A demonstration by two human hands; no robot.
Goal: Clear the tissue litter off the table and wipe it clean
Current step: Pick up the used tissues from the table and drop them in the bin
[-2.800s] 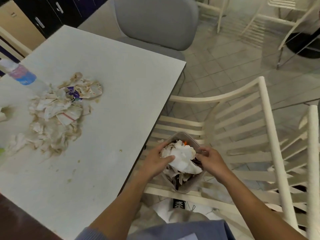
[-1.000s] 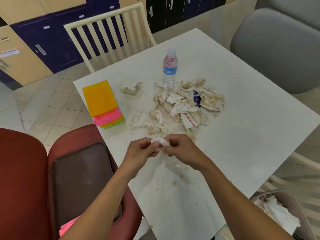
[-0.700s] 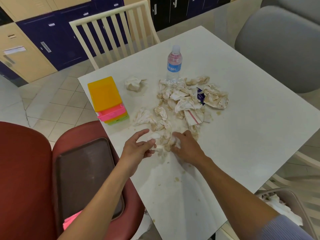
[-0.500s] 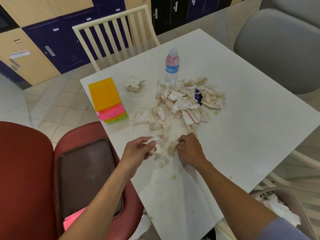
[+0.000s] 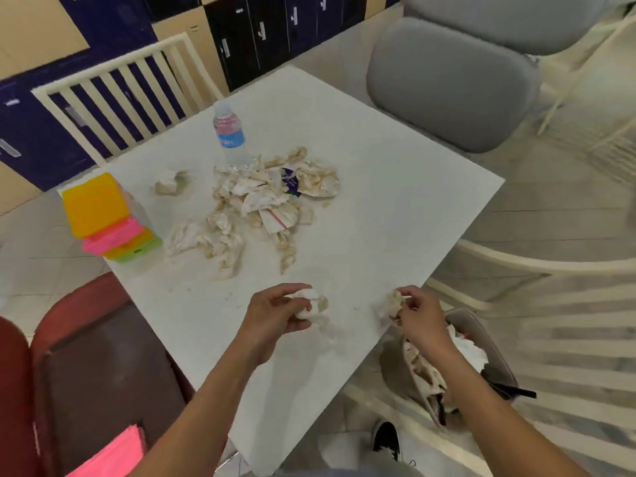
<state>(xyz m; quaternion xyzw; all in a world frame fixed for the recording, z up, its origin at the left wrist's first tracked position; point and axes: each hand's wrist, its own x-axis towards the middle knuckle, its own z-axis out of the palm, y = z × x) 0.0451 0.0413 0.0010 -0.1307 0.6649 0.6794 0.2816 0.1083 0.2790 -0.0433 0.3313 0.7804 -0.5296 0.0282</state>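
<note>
Fingers of our left hand [image 5: 275, 313] curl round a balled tissue wad [image 5: 309, 302] just above the near part of the surface [image 5: 395, 187], while our right hand [image 5: 416, 316] pinches a smaller stained tissue scrap [image 5: 392, 302] at the surface's near right edge, beside the bin [image 5: 488, 352] that sits below on the slatted chair seat, already stuffed with crumpled paper. Both hands are closed on paper. We judge these tissues to be nearly weightless, soft and limp, damp or greasy in places by their brown staining, so they will tear or shed crumbs if dragged; better to scrunch several together and lift from the bulk of the heap than pluck at loose corners. What is left, the tissue pile [image 5: 261, 204], lies well beyond our fingers toward the middle of the surface, near the water bottle [image 5: 230, 134], with one stray wad [image 5: 170, 182] apart on its left, near the coloured stack of boxes [image 5: 106, 218].
</note>
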